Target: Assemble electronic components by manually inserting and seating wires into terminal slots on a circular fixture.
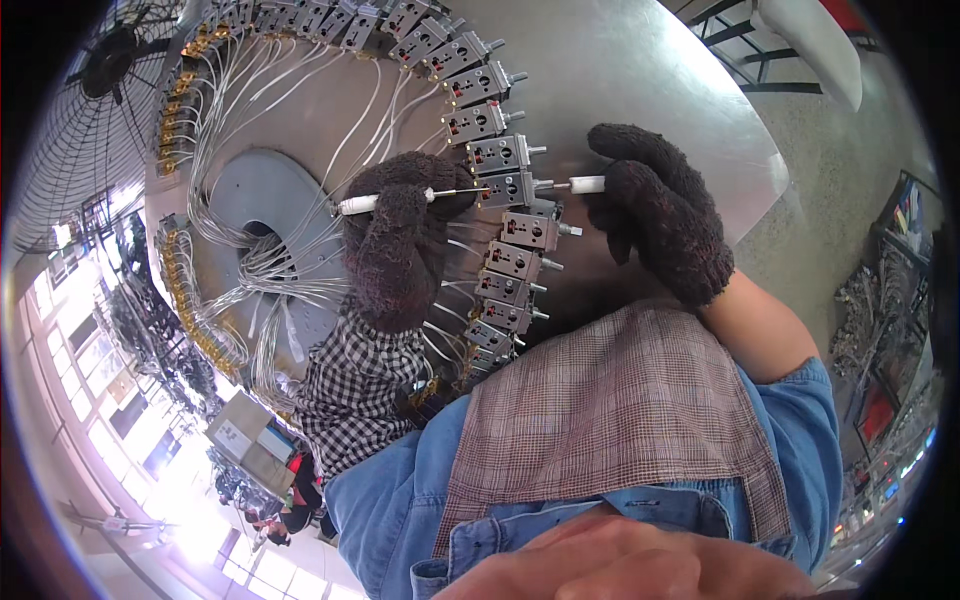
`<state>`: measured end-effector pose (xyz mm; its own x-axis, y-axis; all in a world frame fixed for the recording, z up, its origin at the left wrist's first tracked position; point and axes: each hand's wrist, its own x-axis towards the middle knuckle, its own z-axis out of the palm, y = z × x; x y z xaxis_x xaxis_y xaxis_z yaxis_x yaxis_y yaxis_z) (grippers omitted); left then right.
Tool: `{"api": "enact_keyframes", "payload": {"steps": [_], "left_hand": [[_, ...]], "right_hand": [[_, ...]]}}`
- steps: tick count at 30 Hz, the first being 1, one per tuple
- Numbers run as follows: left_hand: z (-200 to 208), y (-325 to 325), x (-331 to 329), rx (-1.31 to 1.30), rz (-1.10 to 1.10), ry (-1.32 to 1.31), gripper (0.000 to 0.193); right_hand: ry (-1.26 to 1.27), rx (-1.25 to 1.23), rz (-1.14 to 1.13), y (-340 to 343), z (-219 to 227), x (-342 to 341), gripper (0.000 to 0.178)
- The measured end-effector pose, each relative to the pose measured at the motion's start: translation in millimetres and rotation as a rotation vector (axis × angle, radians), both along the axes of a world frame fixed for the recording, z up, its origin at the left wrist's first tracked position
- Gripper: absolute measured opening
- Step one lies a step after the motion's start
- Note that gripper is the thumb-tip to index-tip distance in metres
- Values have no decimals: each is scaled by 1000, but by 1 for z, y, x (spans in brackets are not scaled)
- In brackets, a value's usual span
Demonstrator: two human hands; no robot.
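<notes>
My left hand [400, 240], in a dark knitted glove, is closed around a thin screwdriver with a white handle [360, 205]. Its metal shaft points right, and the tip meets the side of a small metal switch-like unit [508, 189]. On the other side, my gloved right hand [665, 205] grips a short white-handled tool [587, 185]. The thin tip of that tool points left at the unit's protruding spindle; whether they touch I cannot tell. Similar metal units [475, 122] stand in a curved row above and below this one, with white wires running from them.
The units ring a round metal table [640, 60] with a grey disc [235, 190] at its centre, where bundled white wires [265, 265] gather. A large fan [108, 60] stands at the upper left. Crates of parts [905, 215] sit on the floor at right. Another person [300, 510] is far behind.
</notes>
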<state>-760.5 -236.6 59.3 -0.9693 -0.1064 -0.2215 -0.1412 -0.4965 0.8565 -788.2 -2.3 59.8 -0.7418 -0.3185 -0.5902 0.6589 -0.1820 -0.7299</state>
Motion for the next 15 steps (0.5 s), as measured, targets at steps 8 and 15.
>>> {"api": "enact_keyframes", "payload": {"steps": [8,15], "left_hand": [[-7,-5,2,27,-28,63,21],[-7,-4,1,2,12,27,22]], "right_hand": [[138,-129,-51,0,-17,5,43],[109,-146,-53,-1,-16,6,44]]}}
